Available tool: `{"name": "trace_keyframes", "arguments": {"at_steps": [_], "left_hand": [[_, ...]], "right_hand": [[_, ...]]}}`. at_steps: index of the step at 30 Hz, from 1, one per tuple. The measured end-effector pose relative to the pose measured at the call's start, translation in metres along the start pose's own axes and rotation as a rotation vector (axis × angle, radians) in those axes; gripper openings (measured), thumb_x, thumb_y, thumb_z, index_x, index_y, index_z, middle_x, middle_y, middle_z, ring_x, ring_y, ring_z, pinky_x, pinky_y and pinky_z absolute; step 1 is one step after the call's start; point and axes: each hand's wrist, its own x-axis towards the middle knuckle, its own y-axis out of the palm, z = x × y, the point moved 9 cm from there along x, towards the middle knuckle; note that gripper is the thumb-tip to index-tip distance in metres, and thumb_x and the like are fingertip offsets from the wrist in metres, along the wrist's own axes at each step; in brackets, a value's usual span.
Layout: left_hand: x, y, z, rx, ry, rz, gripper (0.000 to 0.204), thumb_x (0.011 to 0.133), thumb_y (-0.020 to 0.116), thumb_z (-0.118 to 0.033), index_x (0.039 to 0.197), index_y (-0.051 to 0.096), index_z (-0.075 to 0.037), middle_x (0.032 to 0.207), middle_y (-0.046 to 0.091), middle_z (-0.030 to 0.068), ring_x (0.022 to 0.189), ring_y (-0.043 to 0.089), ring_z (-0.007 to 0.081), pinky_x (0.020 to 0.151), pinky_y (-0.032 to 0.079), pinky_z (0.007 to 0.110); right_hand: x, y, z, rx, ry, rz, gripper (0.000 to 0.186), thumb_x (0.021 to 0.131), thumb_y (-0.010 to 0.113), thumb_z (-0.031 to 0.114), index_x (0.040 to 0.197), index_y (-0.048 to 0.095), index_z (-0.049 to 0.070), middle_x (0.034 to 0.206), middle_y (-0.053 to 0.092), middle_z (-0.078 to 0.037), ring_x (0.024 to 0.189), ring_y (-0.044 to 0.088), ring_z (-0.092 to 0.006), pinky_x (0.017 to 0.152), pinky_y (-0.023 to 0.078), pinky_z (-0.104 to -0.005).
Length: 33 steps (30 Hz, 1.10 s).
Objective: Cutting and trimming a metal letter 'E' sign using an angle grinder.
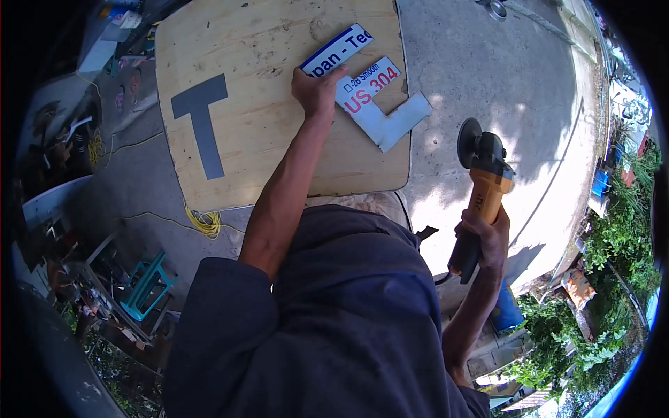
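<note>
My left hand (319, 92) grips the spine of a flat, white-faced sheet-metal letter E (373, 125) with blue and red print on it. Its three arms point up and to the right, and the lowest one reaches past the board's right edge. Whether the E rests on the board or is lifted cannot be told. Off to the right, my right hand (486, 233) is wrapped round the body of an orange and black angle grinder (489, 184). The grinder's dark disc (469, 143) faces left, apart from the E. A grey letter T (205, 125) lies flat on the wooden board (265, 42).
Coiled yellow cord (203, 223) hangs by the board's near left corner. A green plastic stool (148, 285) stands at the lower left amid clutter. Sunlit concrete floor (529, 90) stretches to the right, bordered by plants (613, 258). A blue container (506, 312) stands behind my right forearm.
</note>
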Motion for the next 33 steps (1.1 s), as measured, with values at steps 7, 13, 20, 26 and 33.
{"name": "trace_keyframes", "arguments": {"at_steps": [7, 13, 20, 26, 33], "left_hand": [[-0.001, -0.006, -0.017, 0.237, 0.106, -0.144, 0.073, 0.063, 0.098, -0.022, 0.111, 0.055, 0.011, 0.101, 0.071, 0.0199, 0.081, 0.071, 0.0218, 0.073, 0.060, 0.033], [0.007, -0.011, -0.021, 0.297, 0.066, -0.167, 0.080, 0.062, 0.099, -0.031, 0.110, 0.054, 0.014, 0.103, 0.070, 0.0228, 0.087, 0.071, 0.0257, 0.080, 0.060, 0.036], [0.010, -0.012, -0.020, 0.247, 0.086, -0.126, 0.073, 0.064, 0.098, -0.023, 0.111, 0.056, 0.013, 0.103, 0.071, 0.0226, 0.087, 0.071, 0.0246, 0.079, 0.059, 0.035], [0.024, -0.015, -0.006, 0.327, 0.050, -0.035, 0.069, 0.066, 0.096, -0.014, 0.112, 0.052, 0.011, 0.101, 0.071, 0.0220, 0.083, 0.073, 0.0249, 0.075, 0.061, 0.035], [-0.014, -0.015, -0.059, 0.698, 0.296, -0.111, 0.077, 0.073, 0.091, -0.020, 0.131, 0.050, 0.010, 0.127, 0.059, 0.0260, 0.115, 0.062, 0.0343, 0.097, 0.051, 0.047]], "right_hand": [[0.002, -0.003, -0.004, -0.007, 0.013, -0.016, 0.056, 0.070, 0.082, 0.027, 0.111, 0.058, -0.004, 0.082, 0.064, -0.011, 0.066, 0.069, -0.0223, 0.064, 0.059, -0.0351], [0.004, -0.006, -0.006, -0.002, 0.011, -0.007, 0.057, 0.070, 0.082, 0.028, 0.110, 0.058, -0.004, 0.082, 0.063, -0.011, 0.066, 0.069, -0.0222, 0.064, 0.059, -0.0347], [0.006, -0.007, -0.009, 0.019, 0.010, -0.007, 0.055, 0.070, 0.082, 0.028, 0.108, 0.059, -0.004, 0.081, 0.063, -0.011, 0.066, 0.069, -0.0216, 0.064, 0.059, -0.0345], [0.009, -0.010, -0.016, 0.040, -0.002, 0.000, 0.050, 0.074, 0.082, 0.025, 0.108, 0.058, -0.003, 0.079, 0.064, -0.010, 0.063, 0.068, -0.0210, 0.059, 0.059, -0.0340], [0.007, -0.013, -0.020, 0.046, 0.012, -0.029, 0.048, 0.075, 0.081, 0.024, 0.108, 0.057, -0.002, 0.079, 0.064, -0.010, 0.063, 0.068, -0.0211, 0.058, 0.059, -0.0342]]}}
